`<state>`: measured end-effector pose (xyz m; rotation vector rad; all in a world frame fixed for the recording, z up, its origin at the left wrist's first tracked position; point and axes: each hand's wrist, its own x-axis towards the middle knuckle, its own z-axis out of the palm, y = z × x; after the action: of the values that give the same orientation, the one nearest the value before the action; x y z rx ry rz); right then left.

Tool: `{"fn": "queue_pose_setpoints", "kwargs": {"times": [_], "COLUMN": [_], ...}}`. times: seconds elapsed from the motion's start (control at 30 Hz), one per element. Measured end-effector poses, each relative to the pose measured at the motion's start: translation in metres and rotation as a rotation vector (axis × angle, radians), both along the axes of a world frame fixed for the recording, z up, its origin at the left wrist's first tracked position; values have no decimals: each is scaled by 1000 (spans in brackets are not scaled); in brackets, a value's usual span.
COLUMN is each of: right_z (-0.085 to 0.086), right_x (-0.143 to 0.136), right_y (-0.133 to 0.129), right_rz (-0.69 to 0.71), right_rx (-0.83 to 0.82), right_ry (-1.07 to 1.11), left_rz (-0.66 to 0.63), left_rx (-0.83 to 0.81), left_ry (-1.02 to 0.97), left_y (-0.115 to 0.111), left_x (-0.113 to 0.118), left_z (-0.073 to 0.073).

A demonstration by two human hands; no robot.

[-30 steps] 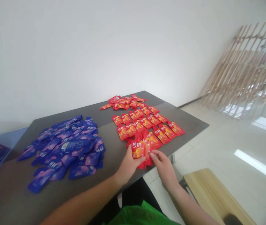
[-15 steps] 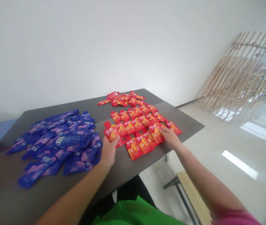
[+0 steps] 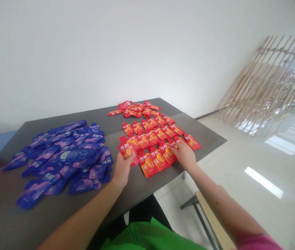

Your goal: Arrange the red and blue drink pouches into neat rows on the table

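Note:
My left hand (image 3: 123,168) pinches a red pouch (image 3: 126,148) with an orange fruit print and white lettering, at the left end of the nearest row. My right hand (image 3: 186,157) is lowered over the right part of that row. Its fingers are bent, thumb and fingertips on a red pouch (image 3: 170,156); the hand partly hides the pouches under it. Overlapping red pouches (image 3: 153,137) lie in rows, printed side up, caps pointing away from me. To the right of my fingers is the row's end pouch (image 3: 192,141).
A heap of blue-purple pouches (image 3: 69,156) covers the left of the dark table (image 3: 137,194). More red pouches (image 3: 139,109) lie loosely piled at the back near the wall. A pale bench (image 3: 213,218) stands at the lower right, and wooden racks (image 3: 262,86) lean farther off.
The pouch in my right hand has gone down from above the front row onto it, with the hand shifting slightly left. My left hand has moved its pouch a little right, towards the row.

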<state>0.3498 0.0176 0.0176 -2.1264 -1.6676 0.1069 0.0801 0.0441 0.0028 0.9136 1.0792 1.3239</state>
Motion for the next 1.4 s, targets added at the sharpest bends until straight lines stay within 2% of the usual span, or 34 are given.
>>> {"fn": "queue_pose_setpoints", "kwargs": {"times": [0.07,0.13,0.3,0.4,0.47,0.57,0.63,0.67,0.73,0.8,0.87,1.03,1.17,1.27,1.4], "right_z": [6,14,26,26,25,26,28,29,27,21,13,-7,-15,-14,-9], "right_x": [-4,-13,-60,-81,-78,-40,-3,16,47,64,69,61,57,57,57], "right_y": [-9,-22,-62,-77,-77,-60,-40,-30,-10,6,18,36,40,34,14], "right_rz": [19,63,210,193,139,44,-25,-35,-65,-66,-47,9,5,-12,29], "right_rx": [94,145,87,91,155,235,250,206,92,-13,-68,-117,-97,-29,217], "right_ry": [12,114,676,915,1015,1129,1097,1048,837,571,414,289,216,154,88], "left_rz": [-24,-66,-322,-456,-523,-591,-541,-496,-439,-419,-393,-361,-368,-384,-365], "left_rx": [-11,-38,-31,69,141,283,408,467,556,599,614,631,624,618,596], "left_ry": [-12,-24,-22,129,277,470,603,677,793,838,840,805,787,780,777], "left_y": [-5,-15,-51,-67,-70,-62,-51,-45,-36,-30,-27,-27,-27,-26,-26], "left_x": [2,8,37,54,59,56,49,45,38,34,31,30,29,28,27], "left_z": [6,13,26,27,27,26,23,20,13,6,1,2,5,3,5]}}
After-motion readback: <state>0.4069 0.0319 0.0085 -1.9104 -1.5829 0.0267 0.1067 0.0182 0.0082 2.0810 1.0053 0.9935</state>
